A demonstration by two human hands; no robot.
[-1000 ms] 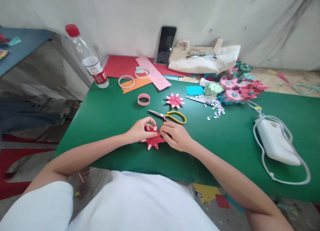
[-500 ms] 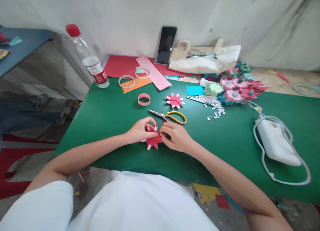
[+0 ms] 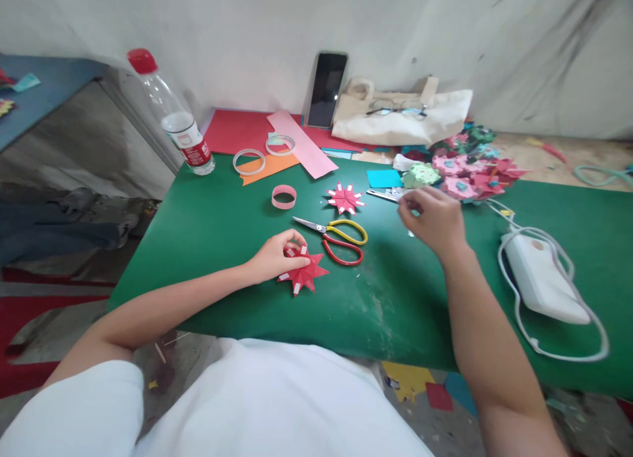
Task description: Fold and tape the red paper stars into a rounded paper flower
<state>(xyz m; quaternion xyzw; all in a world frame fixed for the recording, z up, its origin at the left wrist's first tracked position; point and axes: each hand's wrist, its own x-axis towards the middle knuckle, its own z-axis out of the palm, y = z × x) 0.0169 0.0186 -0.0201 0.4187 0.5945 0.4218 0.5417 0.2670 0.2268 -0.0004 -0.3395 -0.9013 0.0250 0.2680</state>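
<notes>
My left hand [image 3: 277, 256] pinches a red folded-paper star [image 3: 311, 274] by its left side, just above the green table. White tape pieces sit on several of its points; the points on its right look bare. My right hand [image 3: 432, 219] hovers at the white paper scraps [image 3: 410, 233], fingers pinched together, and what they hold, if anything, is too small to see. Just left of those fingers lies a slim metal tool [image 3: 382, 196], partly hidden. Scissors [image 3: 341, 236] with one yellow and one red handle lie between my hands. Beyond them rests a second red paper star [image 3: 345, 198] with white tabs.
Tape rolls [image 3: 283, 197] and coloured paper sheets [image 3: 301, 144] lie toward the wall. A water bottle [image 3: 195, 150] stands at the left corner. Paper flowers [image 3: 465, 173] and a cloth bag [image 3: 403, 124] are at the back. A white corded device [image 3: 546, 279] is at right.
My right hand has left the red paper star and moved right and away from me to the white scraps. The left hand still holds the star. The scissors' red handle is now uncovered.
</notes>
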